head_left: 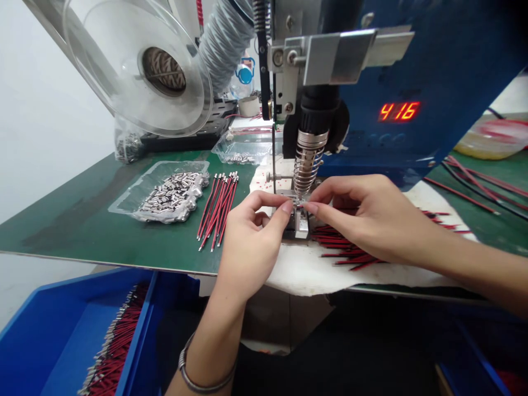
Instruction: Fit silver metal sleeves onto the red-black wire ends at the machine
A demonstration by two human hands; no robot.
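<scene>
Both my hands meet at a small metal fixture (302, 226) beneath the spring-wrapped tip (310, 159) of a soldering machine. My left hand (256, 236) pinches thumb and forefinger together at the fixture's left side; whatever is between them is too small to make out. From the right, my right hand (363, 214) closes its thumb and forefinger on a thin wire, of which only a bit shows at the fixture. Under the right hand lies a pile of red-and-black wires (340, 242) on a white cloth (289, 272). The fingers partly hide the fixture's top.
Left of my hands are a bundle of wires with metal ends (218, 209) and a clear tray (124, 202) of small metal connectors. A blue bin (45, 324) with finished-looking wires stands below. A clear fume hood (103, 104) hangs upper left. The blue machine housing (433, 66) displays 416.
</scene>
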